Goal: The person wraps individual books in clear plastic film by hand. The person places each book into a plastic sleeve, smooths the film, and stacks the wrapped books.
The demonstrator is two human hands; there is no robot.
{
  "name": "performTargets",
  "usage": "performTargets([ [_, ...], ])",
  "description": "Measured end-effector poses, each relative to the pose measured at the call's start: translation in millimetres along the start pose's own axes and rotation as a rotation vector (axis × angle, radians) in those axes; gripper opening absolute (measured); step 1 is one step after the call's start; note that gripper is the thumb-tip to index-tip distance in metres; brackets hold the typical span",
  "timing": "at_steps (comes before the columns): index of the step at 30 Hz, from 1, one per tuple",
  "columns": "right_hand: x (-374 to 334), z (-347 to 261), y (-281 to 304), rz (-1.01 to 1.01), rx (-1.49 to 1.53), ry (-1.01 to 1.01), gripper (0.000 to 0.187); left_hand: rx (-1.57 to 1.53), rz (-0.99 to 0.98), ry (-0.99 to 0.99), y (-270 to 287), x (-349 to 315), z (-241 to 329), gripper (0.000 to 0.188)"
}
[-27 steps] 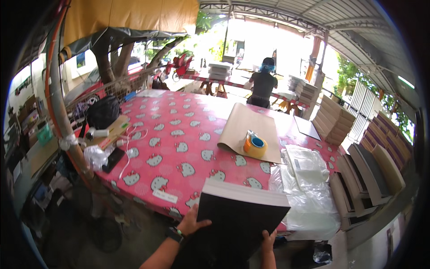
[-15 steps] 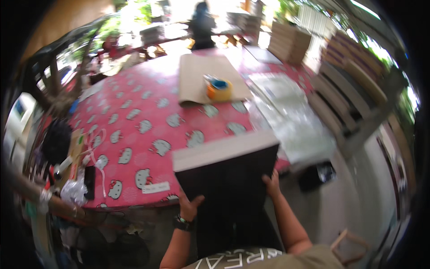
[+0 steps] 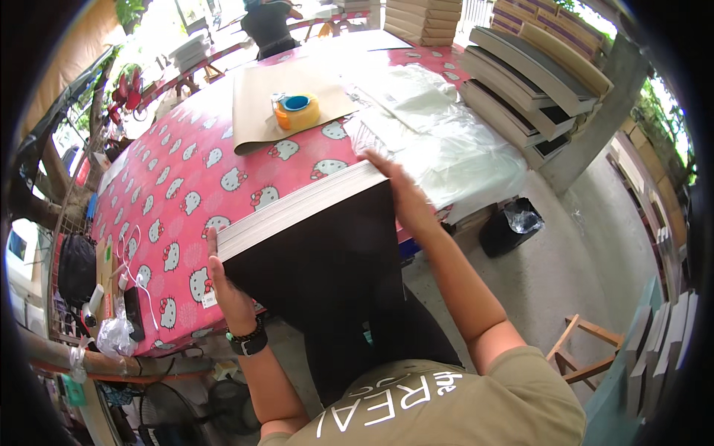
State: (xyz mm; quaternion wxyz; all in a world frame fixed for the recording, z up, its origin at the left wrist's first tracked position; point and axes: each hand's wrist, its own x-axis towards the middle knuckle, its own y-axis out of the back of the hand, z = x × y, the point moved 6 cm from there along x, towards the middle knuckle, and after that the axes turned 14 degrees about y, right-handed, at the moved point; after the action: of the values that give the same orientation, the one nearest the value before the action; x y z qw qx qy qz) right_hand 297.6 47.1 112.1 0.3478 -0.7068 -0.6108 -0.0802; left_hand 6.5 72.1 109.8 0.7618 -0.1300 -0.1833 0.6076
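A thick stack of sheets (image 3: 309, 207) with a black face toward me is held upright at the near edge of the table, its pale, finely layered edge facing up. My left hand (image 3: 232, 301) presses its left end, thumb and fingers upright along the corner. My right hand (image 3: 405, 197) lies along the right end, fingers reaching over the top corner. The stack is gripped between both hands and tilted, right end higher in view. Its lower part merges with my dark trousers, so the bottom edge cannot be made out.
A pink patterned tablecloth (image 3: 190, 175) covers the table. On it lie brown paper (image 3: 249, 111), a yellow tape roll (image 3: 297, 111), clear plastic bags (image 3: 446, 141) and a phone (image 3: 134, 314). Large board stacks (image 3: 520, 89), a black bin (image 3: 513, 227) and a wooden stool (image 3: 584, 346) stand right. A person (image 3: 269, 28) is beyond.
The stack has turned from nearly level to slanting, and both hands have moved up its ends. My right hand has gone from the lower side to the top corner. The view has shifted too.
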Motion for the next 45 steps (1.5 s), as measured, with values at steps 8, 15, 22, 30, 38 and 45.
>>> performTargets([
  [8,-2,4,0,-0.033,-0.217,0.038,0.049,0.006,-0.069,0.101,-9,-2,0,0.056],
  [15,27,6,125,-0.084,-1.207,0.141,0.037,0.283,0.306,-0.216,0,-32,18,0.051],
  [22,45,50,162,-0.367,-1.723,0.032,0.029,0.622,0.546,-0.355,6,-85,28,0.032],
  [30,25,-103,152,0.303,-1.305,0.559,0.017,0.573,0.360,-0.468,-3,-108,34,0.025],
  [38,-103,-94,-14,-0.555,-0.572,-0.121,0.022,0.767,-0.403,-0.411,-153,-92,-3,0.074],
  [45,-62,-92,-9,-0.062,-0.507,-0.238,0.012,0.496,-0.481,0.430,-138,-83,-65,0.018],
])
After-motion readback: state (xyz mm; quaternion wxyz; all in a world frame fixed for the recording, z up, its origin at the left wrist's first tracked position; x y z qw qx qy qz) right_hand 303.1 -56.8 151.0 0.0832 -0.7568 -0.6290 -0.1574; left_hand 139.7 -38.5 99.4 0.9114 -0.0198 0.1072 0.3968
